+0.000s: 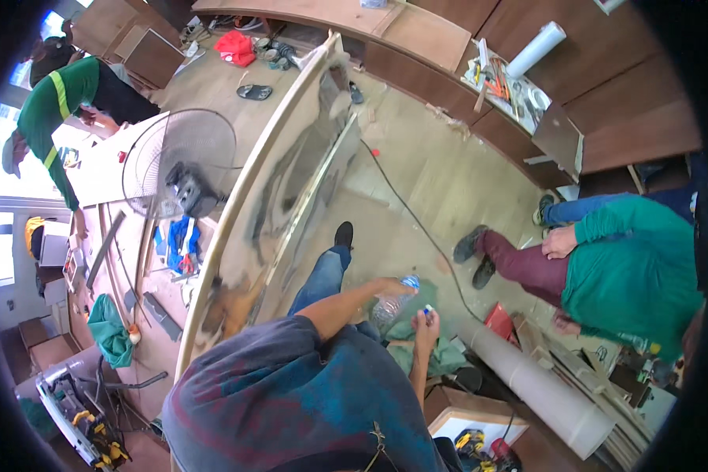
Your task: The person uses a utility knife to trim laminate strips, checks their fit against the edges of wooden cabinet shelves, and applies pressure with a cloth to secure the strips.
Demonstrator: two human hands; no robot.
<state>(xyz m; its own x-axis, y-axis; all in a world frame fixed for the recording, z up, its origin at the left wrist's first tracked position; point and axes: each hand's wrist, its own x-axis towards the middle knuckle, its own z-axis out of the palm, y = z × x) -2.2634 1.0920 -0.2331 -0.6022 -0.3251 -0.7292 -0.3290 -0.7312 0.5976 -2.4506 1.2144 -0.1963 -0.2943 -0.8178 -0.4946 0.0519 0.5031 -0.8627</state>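
My left hand (395, 288) is wrapped round a clear plastic bottle (386, 310), with a patch of blue showing beside the fingers. The bottle lies slanted in front of my body. Close by on its right, my right hand (425, 329) is closed in a pinch on a small blue-and-white bottle cap (428, 311), apart from the bottle. A green cloth (440, 355) lies below my hands, partly covered by my right forearm.
A tall glossy panel (252, 197) stands at my left, past it a fan (179, 164) and a bending co-worker (63, 118). Another person in green (633, 271) sits at the right. A cable (401, 200) crosses the floor; a large tube (539, 385) lies near the right.
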